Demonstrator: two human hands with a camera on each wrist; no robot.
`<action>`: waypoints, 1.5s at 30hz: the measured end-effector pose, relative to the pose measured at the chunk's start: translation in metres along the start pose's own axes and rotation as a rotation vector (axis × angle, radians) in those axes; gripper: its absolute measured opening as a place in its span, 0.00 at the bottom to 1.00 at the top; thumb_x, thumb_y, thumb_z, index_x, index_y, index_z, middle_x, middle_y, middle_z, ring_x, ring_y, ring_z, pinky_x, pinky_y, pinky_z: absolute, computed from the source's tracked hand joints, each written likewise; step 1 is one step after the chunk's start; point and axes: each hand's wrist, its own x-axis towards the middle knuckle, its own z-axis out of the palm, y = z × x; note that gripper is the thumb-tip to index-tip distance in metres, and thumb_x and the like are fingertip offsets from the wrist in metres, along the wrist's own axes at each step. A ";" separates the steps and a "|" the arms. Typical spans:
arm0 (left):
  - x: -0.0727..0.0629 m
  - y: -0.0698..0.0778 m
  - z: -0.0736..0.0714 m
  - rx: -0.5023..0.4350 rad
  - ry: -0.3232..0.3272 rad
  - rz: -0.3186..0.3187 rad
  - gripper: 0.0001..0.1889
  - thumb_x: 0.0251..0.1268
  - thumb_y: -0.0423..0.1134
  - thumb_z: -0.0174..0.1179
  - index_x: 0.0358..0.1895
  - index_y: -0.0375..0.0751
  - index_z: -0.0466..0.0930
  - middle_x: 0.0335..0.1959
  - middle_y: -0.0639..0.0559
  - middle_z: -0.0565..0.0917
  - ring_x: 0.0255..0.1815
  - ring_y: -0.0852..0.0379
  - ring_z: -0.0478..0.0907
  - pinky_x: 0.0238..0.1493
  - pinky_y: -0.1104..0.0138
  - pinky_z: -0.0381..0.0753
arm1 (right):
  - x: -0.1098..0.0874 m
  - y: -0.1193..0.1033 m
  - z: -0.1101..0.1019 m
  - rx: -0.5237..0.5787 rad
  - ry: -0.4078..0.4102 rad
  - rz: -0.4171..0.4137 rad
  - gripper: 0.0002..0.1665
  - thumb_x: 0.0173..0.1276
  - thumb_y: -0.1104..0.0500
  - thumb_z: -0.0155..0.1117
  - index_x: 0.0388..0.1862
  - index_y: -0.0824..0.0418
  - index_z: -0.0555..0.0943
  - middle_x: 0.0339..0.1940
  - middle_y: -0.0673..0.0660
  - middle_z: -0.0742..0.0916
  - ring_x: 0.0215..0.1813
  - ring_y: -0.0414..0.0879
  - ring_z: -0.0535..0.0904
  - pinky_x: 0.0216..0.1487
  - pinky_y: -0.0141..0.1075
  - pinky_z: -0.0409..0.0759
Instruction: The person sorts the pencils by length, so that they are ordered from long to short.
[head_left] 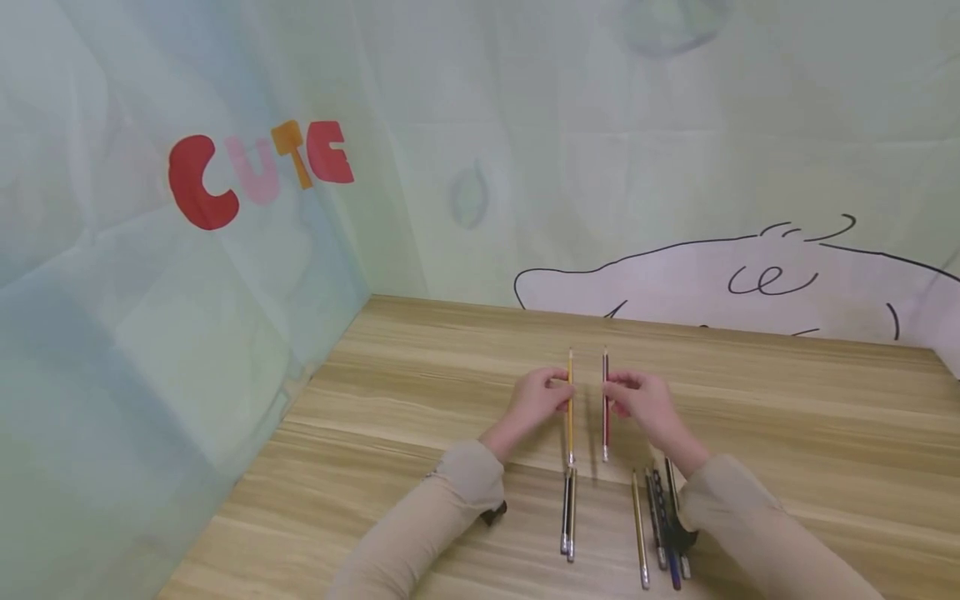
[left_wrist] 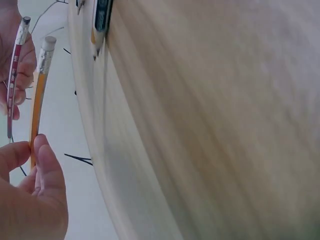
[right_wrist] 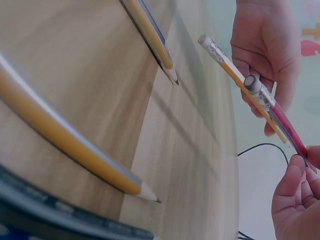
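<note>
My left hand (head_left: 542,393) pinches a yellow pencil (head_left: 571,429) near its middle, its white eraser end toward me. Opposite it, my right hand (head_left: 643,402) pinches a dark red pencil (head_left: 605,433), sharpened tip pointing away. Both pencils stand nearly parallel with a small gap between them, raised above the wooden table (head_left: 420,367). The left wrist view shows thumb and fingertips on the yellow pencil (left_wrist: 39,100); the right wrist view shows the same grip on the red pencil (right_wrist: 285,122). Nearer me lie two pencils side by side, one black (head_left: 566,517) and one yellowish (head_left: 572,521).
Below the right forearm lies a loose group of several pencils, among them a yellow one (head_left: 641,533) and a dark one with spots (head_left: 660,508). A printed cloth backdrop (head_left: 450,167) with coloured letters rises along the table's left and far edges.
</note>
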 end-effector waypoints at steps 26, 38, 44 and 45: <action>0.035 -0.011 -0.004 0.166 0.006 -0.103 0.14 0.54 0.36 0.57 0.45 0.39 0.76 0.16 0.54 0.76 0.17 0.62 0.71 0.19 0.76 0.71 | 0.041 0.013 0.027 0.016 0.023 0.060 0.14 0.58 0.66 0.57 0.42 0.74 0.75 0.21 0.50 0.78 0.21 0.40 0.73 0.26 0.32 0.76; 0.041 -0.015 -0.001 0.245 0.004 -0.071 0.10 0.52 0.36 0.58 0.39 0.38 0.78 0.15 0.53 0.76 0.14 0.63 0.68 0.15 0.77 0.66 | 0.054 0.020 0.033 0.010 0.026 0.075 0.14 0.58 0.66 0.57 0.42 0.73 0.76 0.19 0.50 0.78 0.20 0.39 0.71 0.24 0.29 0.74; 0.043 -0.017 0.001 0.277 0.012 -0.067 0.09 0.51 0.36 0.59 0.37 0.37 0.78 0.16 0.53 0.77 0.14 0.63 0.70 0.15 0.77 0.68 | 0.058 0.023 0.037 -0.014 0.040 0.069 0.13 0.57 0.66 0.58 0.40 0.73 0.76 0.17 0.50 0.77 0.19 0.38 0.71 0.21 0.27 0.71; 0.043 -0.017 0.001 0.281 0.011 -0.071 0.09 0.51 0.36 0.60 0.37 0.37 0.77 0.16 0.53 0.78 0.15 0.63 0.71 0.15 0.77 0.69 | 0.059 0.024 0.037 -0.020 0.043 0.065 0.13 0.57 0.66 0.58 0.40 0.73 0.77 0.17 0.49 0.77 0.19 0.38 0.70 0.21 0.27 0.71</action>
